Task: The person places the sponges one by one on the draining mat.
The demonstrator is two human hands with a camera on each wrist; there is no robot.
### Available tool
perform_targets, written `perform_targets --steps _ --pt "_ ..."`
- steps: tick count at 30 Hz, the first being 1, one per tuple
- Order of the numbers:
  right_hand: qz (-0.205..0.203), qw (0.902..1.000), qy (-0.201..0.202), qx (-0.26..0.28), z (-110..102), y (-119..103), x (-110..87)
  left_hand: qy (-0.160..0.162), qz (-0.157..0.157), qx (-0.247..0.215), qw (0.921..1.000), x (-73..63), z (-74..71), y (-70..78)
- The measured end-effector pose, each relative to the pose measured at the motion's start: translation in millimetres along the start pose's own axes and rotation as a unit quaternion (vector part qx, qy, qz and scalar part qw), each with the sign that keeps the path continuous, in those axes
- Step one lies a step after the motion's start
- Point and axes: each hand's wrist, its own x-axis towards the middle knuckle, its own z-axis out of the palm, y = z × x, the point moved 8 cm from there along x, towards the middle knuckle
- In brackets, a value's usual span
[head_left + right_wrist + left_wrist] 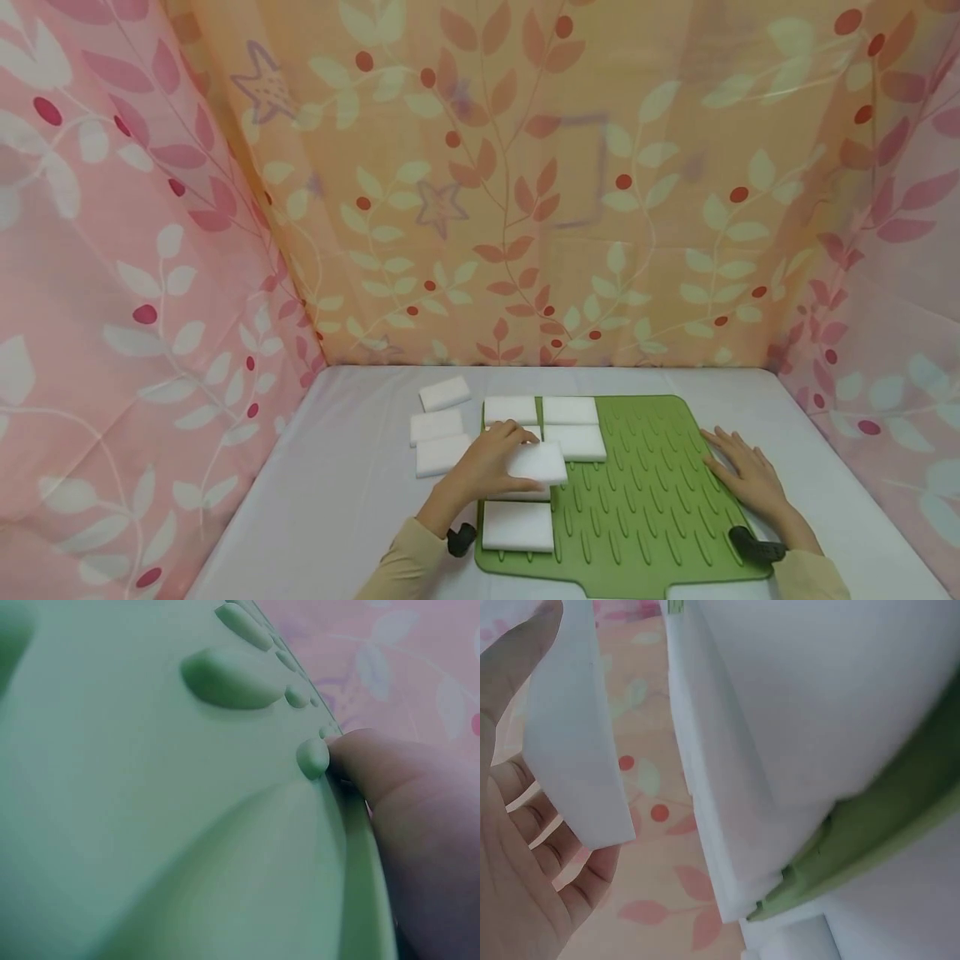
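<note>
My left hand (pixel 487 462) holds a white sponge block (pixel 542 464) between thumb and fingers, above the left part of a green ridged mat (pixel 637 508). In the left wrist view the held block (pixel 574 750) is tilted, apart from the blocks on the mat. Several like blocks lie flat there, among them a front-left one (pixel 517 527) and two in a second column (pixel 573 442). Others are partly hidden under my left hand. My right hand (pixel 753 479) rests at the mat's right edge, fingers extended; its thumb (pixel 420 795) touches the rim in the right wrist view.
Three loose white blocks (pixel 437 427) lie on the white-covered table (pixel 322 500) left of the mat. A notched tab sticks out at the mat's front edge. Floral curtains (pixel 510 183) hang behind the table and on both sides.
</note>
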Motion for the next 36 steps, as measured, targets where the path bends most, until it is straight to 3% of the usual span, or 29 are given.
perform_targets --steps 20,27,36 --pt "-0.002 1.0000 0.001 -0.003 0 2 -0.7 -0.016 0.039 0.046 0.9980 33.6 20.9 30.4" --pt "-0.005 1.0000 0.004 -0.002 1 1 -1.6 -0.045 0.044 0.063 0.9960 43.2 33.6 35.7" --pt "-0.004 1.0000 0.008 -0.001 -2 0 -0.1 -0.048 0.065 0.090 0.9927 54.6 44.8 47.4"
